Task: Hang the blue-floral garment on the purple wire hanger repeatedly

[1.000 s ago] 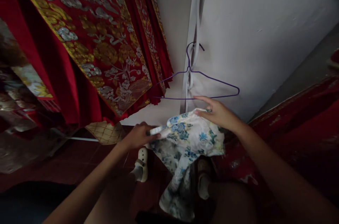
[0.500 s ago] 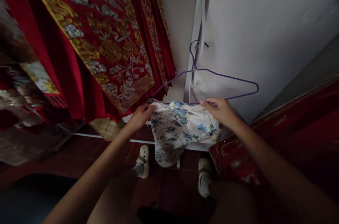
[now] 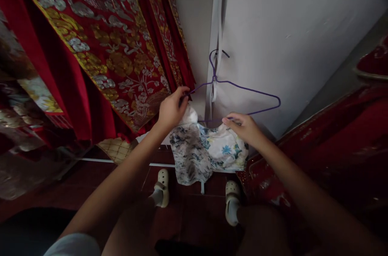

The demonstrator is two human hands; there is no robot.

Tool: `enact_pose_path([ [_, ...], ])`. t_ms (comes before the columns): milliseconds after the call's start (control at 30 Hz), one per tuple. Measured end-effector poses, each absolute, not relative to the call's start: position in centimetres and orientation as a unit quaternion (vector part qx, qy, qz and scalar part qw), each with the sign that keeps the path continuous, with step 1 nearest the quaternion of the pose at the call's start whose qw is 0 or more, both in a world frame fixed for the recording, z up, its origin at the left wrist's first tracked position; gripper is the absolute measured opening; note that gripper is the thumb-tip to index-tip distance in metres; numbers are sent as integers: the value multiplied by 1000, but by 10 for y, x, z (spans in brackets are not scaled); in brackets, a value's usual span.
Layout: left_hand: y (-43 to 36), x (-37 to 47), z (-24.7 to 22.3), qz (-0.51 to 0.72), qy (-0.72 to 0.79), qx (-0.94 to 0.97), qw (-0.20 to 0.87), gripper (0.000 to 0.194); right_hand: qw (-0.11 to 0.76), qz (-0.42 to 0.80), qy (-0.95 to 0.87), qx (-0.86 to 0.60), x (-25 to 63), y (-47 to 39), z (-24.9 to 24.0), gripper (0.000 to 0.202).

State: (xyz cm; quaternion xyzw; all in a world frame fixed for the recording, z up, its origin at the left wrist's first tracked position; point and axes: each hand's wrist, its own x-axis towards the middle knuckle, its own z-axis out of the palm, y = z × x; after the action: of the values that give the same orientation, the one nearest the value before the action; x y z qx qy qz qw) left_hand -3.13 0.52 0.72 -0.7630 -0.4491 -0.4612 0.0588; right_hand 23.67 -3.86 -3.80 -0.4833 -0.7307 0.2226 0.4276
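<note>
A purple wire hanger hangs by its hook at a white wall. Below its lower bar is a white cloth garment with blue flowers, its left part hanging lower. My left hand is closed at the hanger's left shoulder, with white fabric under the fingers; whether it grips the wire too is hard to tell. My right hand pinches the garment's upper edge at the lower bar, thumb and fingers together.
Red embroidered drapes with gold and silver patterns hang at the left. A red sequined cloth lies at the right. A white strap runs down the wall. Light clogs are on the dark red floor.
My left hand has moved up from the lower bar to the hanger's left shoulder, lifting part of the fabric. My right hand stays near the lower bar. The view has shifted slightly.
</note>
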Motion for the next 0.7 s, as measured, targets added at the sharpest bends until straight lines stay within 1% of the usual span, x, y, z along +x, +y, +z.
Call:
enact_pose_path([
  [33,9,-33,8,-465,-440,-766,57,25,440,200,-719,-499,241,-42,-38,38],
  [133,15,-40,9,-468,-411,-780,67,25,459,131,-689,-546,260,-48,-40,95],
  [167,15,-42,10,-463,-407,-784,75,26,469,115,-677,-555,268,-46,-41,107],
  [233,12,-44,13,-450,-404,-790,96,28,495,98,-650,-568,284,-37,-41,119],
  [300,9,-44,15,-443,-400,-794,112,29,509,94,-622,-587,297,-20,-40,124],
  [333,8,-44,16,-441,-399,-795,118,29,504,95,-616,-598,302,-11,-38,123],
  [367,8,-44,17,-439,-399,-795,123,28,492,95,-617,-607,305,-4,-35,118],
  [400,7,-45,18,-437,-402,-794,128,27,475,90,-623,-615,307,2,-31,107],
  [433,7,-46,19,-436,-408,-791,134,26,456,79,-632,-621,308,5,-26,91],
  [533,9,-52,24,-441,-433,-773,142,24,396,21,-661,-637,306,-1,-9,35],
  [567,10,-55,26,-449,-441,-765,139,23,378,6,-664,-645,305,-6,-3,23],
  [600,12,-58,27,-460,-447,-756,131,23,365,2,-665,-652,305,-12,2,20],
  [633,14,-61,28,-475,-452,-746,116,23,362,18,-662,-656,307,-18,7,24],
  [667,17,-64,28,-491,-457,-736,94,25,368,57,-656,-657,309,-24,11,29],
  [700,20,-66,27,-504,-463,-726,69,26,377,124,-647,-651,313,-29,14,32],
])
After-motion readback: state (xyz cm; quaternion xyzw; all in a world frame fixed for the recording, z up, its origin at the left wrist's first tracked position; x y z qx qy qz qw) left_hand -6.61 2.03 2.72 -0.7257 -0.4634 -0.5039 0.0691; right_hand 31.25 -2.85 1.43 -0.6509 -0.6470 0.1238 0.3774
